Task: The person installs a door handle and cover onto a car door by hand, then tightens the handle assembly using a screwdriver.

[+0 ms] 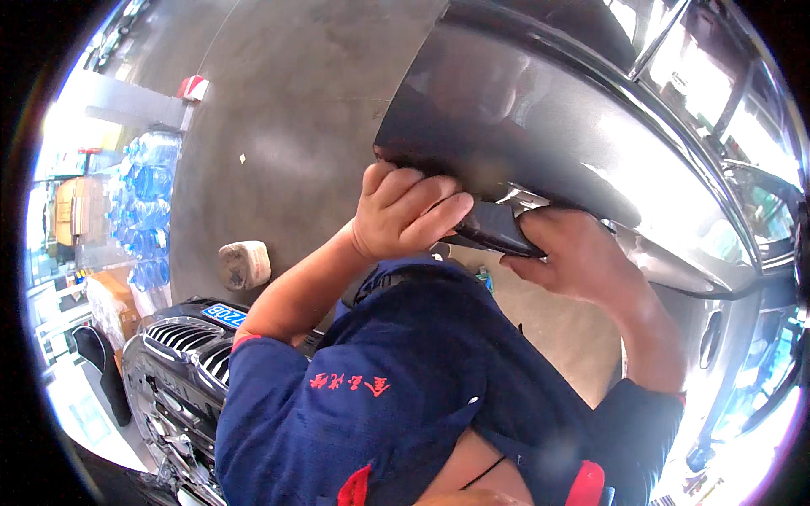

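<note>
"Left hand?"
"Fingers curled at the dark strip's left end; whether they grip it, I can't tell."
"Right hand?"
"Pointing left, clamped on the strip's right end, by the dark car panel's edge."

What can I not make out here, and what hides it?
All in head view:
Left end of the dark piece: covered by the left hand.
Underside of the right hand: turned away from the camera.
Right part of the black car front: behind the navy sleeve.
Dark car: cut off by the upper edge.
</note>
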Demonstrator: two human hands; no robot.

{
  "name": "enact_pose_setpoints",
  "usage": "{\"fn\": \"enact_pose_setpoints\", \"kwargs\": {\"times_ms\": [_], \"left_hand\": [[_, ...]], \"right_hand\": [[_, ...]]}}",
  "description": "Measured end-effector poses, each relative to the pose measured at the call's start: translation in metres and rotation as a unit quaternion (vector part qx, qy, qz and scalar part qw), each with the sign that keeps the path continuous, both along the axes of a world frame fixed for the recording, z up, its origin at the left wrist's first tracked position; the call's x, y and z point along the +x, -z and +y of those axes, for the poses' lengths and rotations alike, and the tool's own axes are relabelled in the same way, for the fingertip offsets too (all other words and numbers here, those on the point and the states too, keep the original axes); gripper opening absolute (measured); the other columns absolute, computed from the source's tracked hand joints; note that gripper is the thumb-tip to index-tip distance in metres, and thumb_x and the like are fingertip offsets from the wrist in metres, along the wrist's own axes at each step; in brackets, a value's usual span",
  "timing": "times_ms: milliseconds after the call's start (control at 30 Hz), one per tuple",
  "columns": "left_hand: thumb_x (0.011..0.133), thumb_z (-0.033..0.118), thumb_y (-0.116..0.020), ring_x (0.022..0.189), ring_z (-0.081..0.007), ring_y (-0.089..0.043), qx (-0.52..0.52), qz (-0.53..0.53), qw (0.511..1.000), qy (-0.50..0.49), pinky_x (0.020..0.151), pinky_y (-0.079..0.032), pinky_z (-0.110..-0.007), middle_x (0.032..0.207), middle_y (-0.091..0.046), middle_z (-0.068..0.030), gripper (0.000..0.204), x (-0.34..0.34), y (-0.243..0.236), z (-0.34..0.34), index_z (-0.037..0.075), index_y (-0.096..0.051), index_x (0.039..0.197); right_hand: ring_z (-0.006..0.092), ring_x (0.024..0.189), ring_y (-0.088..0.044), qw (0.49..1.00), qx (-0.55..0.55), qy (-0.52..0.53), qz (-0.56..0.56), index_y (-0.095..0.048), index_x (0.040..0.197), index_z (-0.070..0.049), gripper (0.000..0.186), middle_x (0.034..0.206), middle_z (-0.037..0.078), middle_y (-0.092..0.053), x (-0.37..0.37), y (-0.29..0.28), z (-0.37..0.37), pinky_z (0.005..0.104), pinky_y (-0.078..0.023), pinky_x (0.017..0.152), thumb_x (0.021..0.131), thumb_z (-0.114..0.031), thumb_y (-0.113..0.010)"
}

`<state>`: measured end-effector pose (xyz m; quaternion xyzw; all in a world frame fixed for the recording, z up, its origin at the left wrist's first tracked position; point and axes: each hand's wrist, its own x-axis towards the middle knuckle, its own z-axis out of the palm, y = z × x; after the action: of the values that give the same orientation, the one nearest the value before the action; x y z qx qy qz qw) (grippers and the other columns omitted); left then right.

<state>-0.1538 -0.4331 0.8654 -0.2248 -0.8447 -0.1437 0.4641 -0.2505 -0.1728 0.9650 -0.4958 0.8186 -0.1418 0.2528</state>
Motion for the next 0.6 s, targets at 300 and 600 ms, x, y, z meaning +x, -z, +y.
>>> {"fn": "enact_pose_setpoints", "kwargs": {"times_ms": [300, 600], "left_hand": [[0.075, 0.021, -0.081, 0.079, -0.0256, -0.070, -0.028, -0.058, 0.997, 0.029, 0.068, -0.053, -0.039, 0.111, -0.074, -0.0107, 0.048, 0.007, 0.000, 0.001, 0.014, -0.064, 0.120], [0.072, 0.014, -0.083, 0.085, -0.0311, -0.072, 0.022, -0.153, 0.988, 0.031, 0.071, -0.057, -0.043, 0.116, -0.072, -0.0147, 0.054, 0.019, -0.019, 0.008, 0.008, -0.063, 0.121]], "right_hand": [[0.0454, 0.092, -0.071, 1.000, 0.013, 0.002, 0.009, -0.065, 0.102, -0.003, 0.038, 0.092, 0.023, -0.070, 0.001, -0.005, 0.000, 0.0564, -0.057, 0.081, 0.094, -0.039, -0.076], [0.0440, 0.084, -0.068, 1.000, -0.012, 0.017, 0.020, -0.066, 0.096, -0.001, 0.038, 0.087, 0.021, -0.066, 0.004, -0.002, 0.002, 0.0532, -0.054, 0.075, 0.087, -0.034, -0.083]]}}
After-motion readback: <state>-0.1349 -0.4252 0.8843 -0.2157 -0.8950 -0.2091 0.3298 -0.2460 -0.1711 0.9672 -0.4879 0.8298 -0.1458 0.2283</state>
